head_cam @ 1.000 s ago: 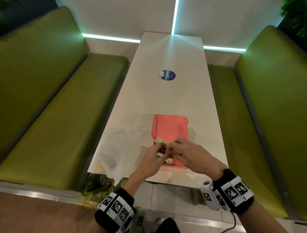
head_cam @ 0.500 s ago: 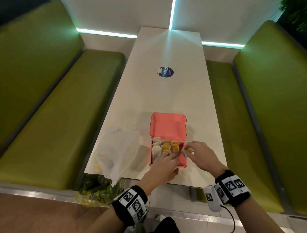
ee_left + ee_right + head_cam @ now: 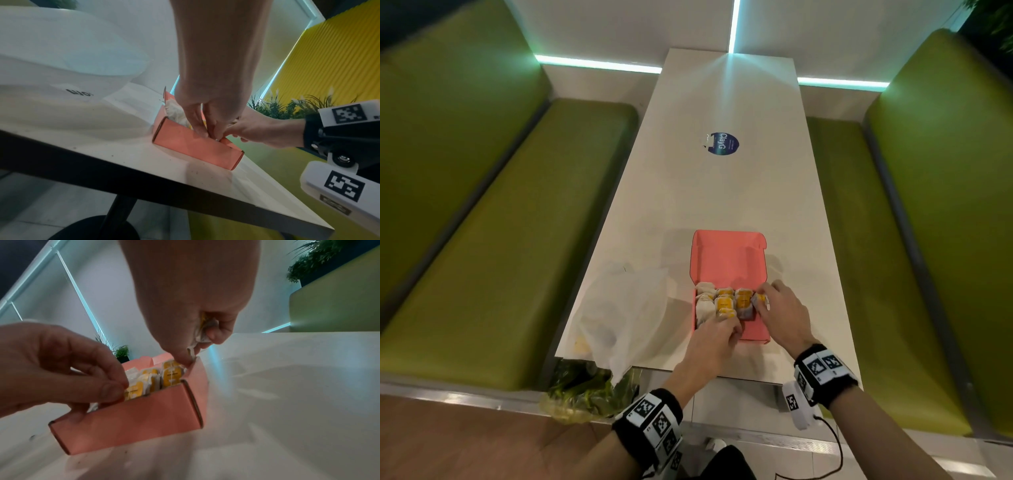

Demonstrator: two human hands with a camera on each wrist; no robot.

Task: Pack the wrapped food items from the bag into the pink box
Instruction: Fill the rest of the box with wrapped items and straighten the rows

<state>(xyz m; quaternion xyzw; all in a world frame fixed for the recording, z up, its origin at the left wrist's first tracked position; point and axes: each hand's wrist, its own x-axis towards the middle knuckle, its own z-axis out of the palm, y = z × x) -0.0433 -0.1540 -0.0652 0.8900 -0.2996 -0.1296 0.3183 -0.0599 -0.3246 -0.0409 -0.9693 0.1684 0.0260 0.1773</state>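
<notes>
Long white surface [image 3: 722, 192] runs between green benches [image 3: 493, 240], and the work sits at its near end, within easy reach. The bag [image 3: 619, 308] lies slumped just left of the box [image 3: 727, 260], close enough for short transfers; something yellowish shows through its near corner, but I cannot tell what. The box has its lid thrown back flat so the tray stays clear, and packets [image 3: 724, 303] stand on edge in tight rows in the tray, likely to fit more in. Left hand [image 3: 710, 346] reaches over the near wall, fingers curled onto the near row and thumb against the wall's outside, seemingly bracing the rows. Right hand [image 3: 782, 313] has its grip closed on one more packet [image 3: 202, 331], held at the right wall where a gap remains, apparently ready to go in.
</notes>
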